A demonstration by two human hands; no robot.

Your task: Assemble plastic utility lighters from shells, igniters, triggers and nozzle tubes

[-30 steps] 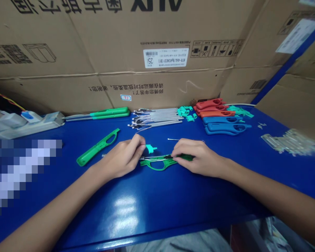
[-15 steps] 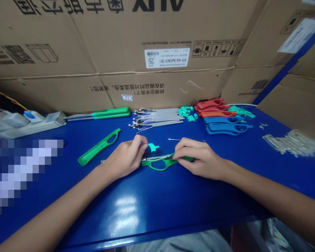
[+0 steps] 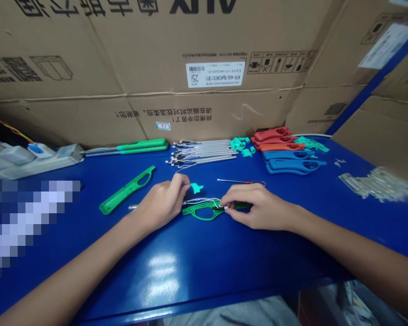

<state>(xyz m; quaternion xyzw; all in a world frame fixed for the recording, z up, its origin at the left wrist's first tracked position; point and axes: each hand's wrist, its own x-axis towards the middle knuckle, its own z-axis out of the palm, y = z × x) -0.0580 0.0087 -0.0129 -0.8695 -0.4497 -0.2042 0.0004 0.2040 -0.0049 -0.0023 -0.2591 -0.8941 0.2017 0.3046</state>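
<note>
A green plastic handle shell [image 3: 204,211] lies flat on the blue table [image 3: 197,267] between my hands, with thin white wires across its top. My left hand [image 3: 163,203] is closed in a pinch at the shell's left end, where a metal tube pokes out to the left. My right hand [image 3: 255,206] is closed, pinching the shell's right end and a small white part. A small teal plastic piece [image 3: 196,188] sits just beyond the shell, by my left fingertips. A thin metal pin [image 3: 240,181] lies beyond my right hand.
A second green shell [image 3: 127,190] lies to the left. Along the back stand green-handled tools [image 3: 136,146], metal tubes with wires [image 3: 204,154], teal pieces [image 3: 240,145], red shells [image 3: 275,138] and blue shells [image 3: 292,163]. Clear parts [image 3: 377,183] lie right. Cardboard boxes [image 3: 190,68] wall the back.
The white wires now arch above the green shell. My right fingers have shifted slightly left along the shell onto a small white part. The left hand has barely moved.
</note>
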